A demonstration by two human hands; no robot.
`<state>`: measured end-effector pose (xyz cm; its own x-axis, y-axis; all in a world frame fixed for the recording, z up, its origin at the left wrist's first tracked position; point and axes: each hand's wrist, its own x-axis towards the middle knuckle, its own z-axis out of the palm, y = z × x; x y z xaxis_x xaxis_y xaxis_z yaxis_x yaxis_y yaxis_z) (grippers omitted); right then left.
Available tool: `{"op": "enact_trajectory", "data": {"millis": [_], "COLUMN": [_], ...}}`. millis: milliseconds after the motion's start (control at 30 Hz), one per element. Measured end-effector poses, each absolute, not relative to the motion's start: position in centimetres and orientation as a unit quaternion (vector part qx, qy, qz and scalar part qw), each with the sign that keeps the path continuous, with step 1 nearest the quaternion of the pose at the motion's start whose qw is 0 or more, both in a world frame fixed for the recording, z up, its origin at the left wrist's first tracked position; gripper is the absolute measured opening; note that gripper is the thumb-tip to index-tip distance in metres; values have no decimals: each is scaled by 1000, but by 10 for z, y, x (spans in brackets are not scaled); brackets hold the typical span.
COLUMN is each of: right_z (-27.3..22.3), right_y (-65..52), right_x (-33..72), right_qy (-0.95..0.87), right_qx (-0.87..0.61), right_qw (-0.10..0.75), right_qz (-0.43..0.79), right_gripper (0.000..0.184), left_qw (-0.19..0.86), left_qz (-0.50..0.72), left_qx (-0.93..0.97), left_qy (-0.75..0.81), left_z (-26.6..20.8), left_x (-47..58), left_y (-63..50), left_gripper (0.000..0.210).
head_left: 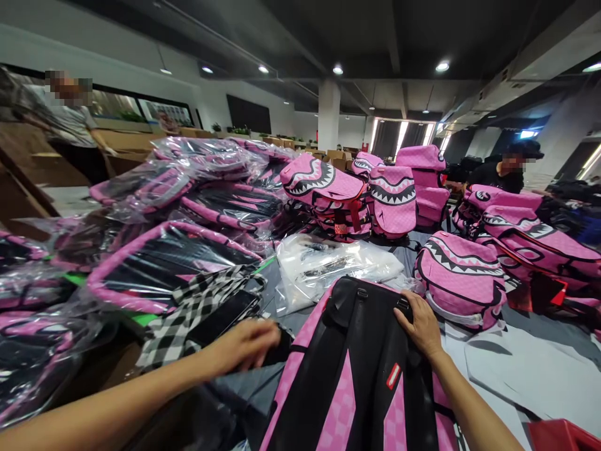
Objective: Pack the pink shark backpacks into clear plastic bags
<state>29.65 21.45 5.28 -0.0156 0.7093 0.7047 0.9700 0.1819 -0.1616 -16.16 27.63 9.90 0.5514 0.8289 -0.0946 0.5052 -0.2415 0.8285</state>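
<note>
A pink and black backpack [364, 376] lies in front of me, its padded back and straps facing up. My right hand [420, 322] grips its upper right corner, the thumb on the black back panel and the fingers over the edge. To the left of the backpack, my left hand [251, 344] is smeared by motion, so its fingers are unclear. Close by that hand are a black-and-white checked cloth [188, 326] and a dark phone-like slab [225, 318]. Just beyond the backpack's top sits a heap of clear plastic bags [338, 263].
Plastic-wrapped backpacks [173, 263] are piled on the left. Pink shark-mouth backpacks [460, 275] stand at the back and right. White sheets [535, 369] and a red box [563, 435] lie at right. One person [75, 131] stands far left, another [502, 172] at right.
</note>
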Motion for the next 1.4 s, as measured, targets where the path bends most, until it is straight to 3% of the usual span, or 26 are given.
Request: {"op": "enact_trajectory", "data": {"millis": [167,333,567,667,767,967,1100,1267,1400], "right_z": [51,50,38,27,23,30,29,7,11], "right_y": [210,202,168,142,132,204,253,257,243], "right_x": [299,302,262,249,253,293,313,308,302], "right_qy": [-700,-692,-677,-685,-710,-678,-653,-653,-676], "right_qx": [-564,-557,-598,-621,-630,-720,-746,-742,-718], "right_qw": [395,408,348,306,267,147,123,121,118], "right_qz": [-188,-212,-251,-226,-170,-20,-34,-90,-115], "right_gripper": [39,38,38,35,32,31,29,33,27], "left_qw": [188,157,74,42,34,64,98,79,76], "left_qz": [300,319,470,442,339,160,157,146,143], "left_qx": [862,890,844,871,920,956,929,940,938], "left_qy": [362,287,249,211,195,238,320,298,308], "left_z": [117,96,34,16,14,35,44,35,30], "left_x": [-27,57,22,0,-7,46,81,97,114], "left_y": [343,338,285,269,267,312,335,340,347], "left_gripper": [63,33,30,34,31,38,44,65,66]}}
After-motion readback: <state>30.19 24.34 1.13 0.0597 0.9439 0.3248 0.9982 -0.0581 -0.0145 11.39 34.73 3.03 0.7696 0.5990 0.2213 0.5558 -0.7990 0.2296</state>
